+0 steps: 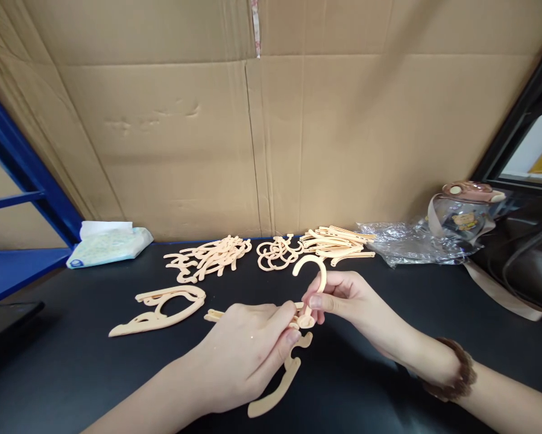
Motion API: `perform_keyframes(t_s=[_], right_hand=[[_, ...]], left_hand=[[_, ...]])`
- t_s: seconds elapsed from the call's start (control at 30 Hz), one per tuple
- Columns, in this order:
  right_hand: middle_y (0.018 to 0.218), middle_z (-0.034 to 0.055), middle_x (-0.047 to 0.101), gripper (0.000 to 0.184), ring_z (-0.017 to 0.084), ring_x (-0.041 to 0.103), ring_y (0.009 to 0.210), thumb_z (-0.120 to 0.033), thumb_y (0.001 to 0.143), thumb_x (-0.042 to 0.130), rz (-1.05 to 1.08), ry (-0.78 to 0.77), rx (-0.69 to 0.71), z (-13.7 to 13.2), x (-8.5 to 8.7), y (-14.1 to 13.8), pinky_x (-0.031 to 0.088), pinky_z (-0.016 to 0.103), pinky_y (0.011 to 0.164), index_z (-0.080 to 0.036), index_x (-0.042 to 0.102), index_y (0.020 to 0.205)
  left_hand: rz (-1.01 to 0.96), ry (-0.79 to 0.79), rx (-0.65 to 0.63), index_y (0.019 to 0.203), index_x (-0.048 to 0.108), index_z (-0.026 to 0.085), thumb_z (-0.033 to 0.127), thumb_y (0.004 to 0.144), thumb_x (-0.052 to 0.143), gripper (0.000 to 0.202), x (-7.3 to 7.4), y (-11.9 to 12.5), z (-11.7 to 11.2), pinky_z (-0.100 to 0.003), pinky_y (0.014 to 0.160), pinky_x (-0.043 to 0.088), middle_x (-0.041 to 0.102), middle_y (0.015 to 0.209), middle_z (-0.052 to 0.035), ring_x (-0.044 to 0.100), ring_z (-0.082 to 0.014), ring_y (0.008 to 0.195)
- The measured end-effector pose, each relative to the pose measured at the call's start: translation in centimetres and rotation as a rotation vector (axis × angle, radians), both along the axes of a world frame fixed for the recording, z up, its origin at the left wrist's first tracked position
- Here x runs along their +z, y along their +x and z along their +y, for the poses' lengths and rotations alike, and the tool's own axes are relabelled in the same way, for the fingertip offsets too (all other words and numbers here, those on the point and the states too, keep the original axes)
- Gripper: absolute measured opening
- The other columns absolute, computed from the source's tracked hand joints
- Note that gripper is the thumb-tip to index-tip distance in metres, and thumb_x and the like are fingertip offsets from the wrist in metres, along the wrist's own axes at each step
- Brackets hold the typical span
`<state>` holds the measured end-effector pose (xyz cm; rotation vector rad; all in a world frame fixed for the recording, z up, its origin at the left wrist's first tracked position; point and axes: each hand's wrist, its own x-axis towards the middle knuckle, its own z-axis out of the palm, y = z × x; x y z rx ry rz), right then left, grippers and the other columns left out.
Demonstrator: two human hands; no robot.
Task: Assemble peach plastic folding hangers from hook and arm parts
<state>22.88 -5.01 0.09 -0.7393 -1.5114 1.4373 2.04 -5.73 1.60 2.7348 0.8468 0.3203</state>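
Note:
In the middle of the head view, my right hand pinches the stem of a cream plastic hanger hook, its curve pointing up and left. The round base of the hook meets cream hanger parts that my left hand grips, closed from the left. My left fingers and palm hide much of these parts; one arm end sticks out to the left of the knuckles. Below my hands a curved hanger arm shows against the black table; whether it is joined to the held parts, I cannot tell.
A folded hanger lies to the left. Behind my hands are piles of curved arms, loose hooks and straight bars. A tissue pack lies back left; clear plastic bags and a strapped bottle are back right. Cardboard walls the back.

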Motion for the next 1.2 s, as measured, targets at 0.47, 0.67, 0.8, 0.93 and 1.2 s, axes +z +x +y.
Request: perform_keyframes(t_s=[0.47, 0.67, 0.8, 0.93, 1.2], right_hand=[[0.077, 0.0017, 0.071, 0.018, 0.012, 0.064, 0.065, -0.034, 0.075, 0.075, 0.032, 0.011, -0.092, 0.4, 0.2, -0.1, 0.053, 0.025, 0.066, -0.017, 0.069, 0.077], [0.068, 0.0009, 0.071, 0.017, 0.012, 0.066, 0.062, -0.032, 0.073, 0.077, 0.076, -0.108, 0.055, 0.5, 0.4, 0.6, 0.055, 0.025, 0.065, -0.016, 0.070, 0.077], [0.068, 0.0014, 0.072, 0.018, 0.012, 0.067, 0.062, -0.031, 0.072, 0.078, 0.086, -0.154, 0.141, 0.3, -0.1, 0.0, 0.055, 0.025, 0.064, -0.015, 0.070, 0.075], [0.068, 0.0014, 0.072, 0.016, 0.010, 0.066, 0.062, -0.029, 0.074, 0.076, 0.115, -0.168, 0.194, 0.3, 0.0, -0.1, 0.053, 0.021, 0.063, -0.014, 0.071, 0.075], [0.068, -0.0002, 0.071, 0.009, 0.010, 0.067, 0.063, -0.023, 0.078, 0.072, 0.044, -0.152, 0.257, 0.2, 0.3, 0.1, 0.053, 0.022, 0.065, -0.015, 0.070, 0.075]], left_hand=[[-0.166, 0.248, 0.048, 0.072, 0.035, 0.023, 0.032, 0.092, 0.047, 0.024, 1.5, 0.0, -0.9, -0.025, 0.046, 0.022, 0.051, 0.057, 0.0042, 0.044, -0.0125, 0.047], [-0.089, 0.247, 0.092, 0.073, 0.035, 0.022, 0.036, 0.094, 0.043, 0.027, -0.1, 0.1, 0.1, -0.025, 0.045, 0.019, 0.052, 0.055, 0.0040, 0.045, -0.0126, 0.046], [-0.135, 0.161, -0.010, 0.075, 0.037, 0.022, 0.038, 0.095, 0.043, 0.026, -0.6, 0.3, -0.4, -0.024, 0.046, 0.025, 0.054, 0.059, 0.0033, 0.049, -0.0128, 0.049], [-0.199, 0.109, -0.079, 0.082, 0.044, 0.020, 0.034, 0.096, 0.039, 0.020, -1.0, 0.5, -0.6, -0.024, 0.049, 0.031, 0.058, 0.064, 0.0013, 0.053, -0.0132, 0.053], [-0.194, 0.310, -0.100, 0.086, 0.051, 0.017, 0.029, 0.097, 0.038, 0.021, -1.3, 0.7, -0.7, -0.025, 0.046, 0.032, 0.062, 0.061, -0.0005, 0.055, -0.0133, 0.048]])
